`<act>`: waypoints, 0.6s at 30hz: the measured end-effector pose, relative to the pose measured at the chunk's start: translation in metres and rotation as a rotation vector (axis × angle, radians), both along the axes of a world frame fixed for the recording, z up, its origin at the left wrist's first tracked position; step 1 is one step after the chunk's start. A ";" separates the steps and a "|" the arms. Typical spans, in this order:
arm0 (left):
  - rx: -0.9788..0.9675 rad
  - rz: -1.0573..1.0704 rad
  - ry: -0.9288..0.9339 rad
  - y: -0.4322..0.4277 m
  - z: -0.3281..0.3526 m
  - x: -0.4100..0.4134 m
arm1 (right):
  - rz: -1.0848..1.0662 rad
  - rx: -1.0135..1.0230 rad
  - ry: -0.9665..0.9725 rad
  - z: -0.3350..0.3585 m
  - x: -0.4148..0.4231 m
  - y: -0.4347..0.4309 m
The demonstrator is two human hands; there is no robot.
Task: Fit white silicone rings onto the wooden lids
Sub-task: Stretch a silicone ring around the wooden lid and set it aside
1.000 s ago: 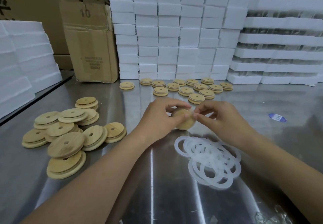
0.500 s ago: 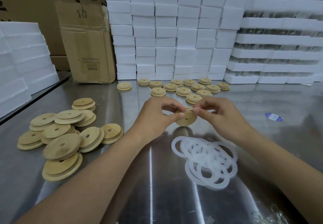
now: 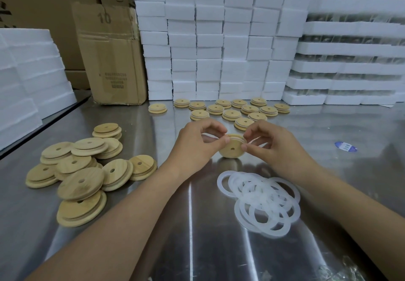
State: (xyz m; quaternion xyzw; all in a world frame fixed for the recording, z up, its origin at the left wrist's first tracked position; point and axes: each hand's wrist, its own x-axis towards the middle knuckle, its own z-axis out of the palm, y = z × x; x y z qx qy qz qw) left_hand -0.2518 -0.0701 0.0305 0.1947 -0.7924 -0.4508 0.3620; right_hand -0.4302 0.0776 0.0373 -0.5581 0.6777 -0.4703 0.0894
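A round wooden lid [image 3: 231, 149] with a centre hole is held just above the steel table [image 3: 197, 237] between both hands. My left hand [image 3: 197, 143] pinches its left rim with thumb and fingers. My right hand [image 3: 274, 147] pinches the right rim, where a white silicone ring [image 3: 237, 137] sits around the lid's upper step. A loose pile of white silicone rings [image 3: 260, 201] lies on the table below my right wrist. Bare wooden lids [image 3: 81, 169] are heaped at the left. Several lids with rings [image 3: 232, 110] lie in rows at the back.
White foam blocks [image 3: 219, 39] are stacked along the back, with more foam stacks [image 3: 26, 76] at the left. A cardboard box [image 3: 109, 57] stands at the back left. A blue and white sticker [image 3: 345, 146] lies on the table at the right.
The lid has tilted so its flat face with the hole now faces me. Both hands have shifted their fingers around the rim while working the ring on.
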 end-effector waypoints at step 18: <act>0.358 -0.086 -0.054 0.017 0.003 -0.007 | 0.115 0.162 0.009 0.001 0.009 0.001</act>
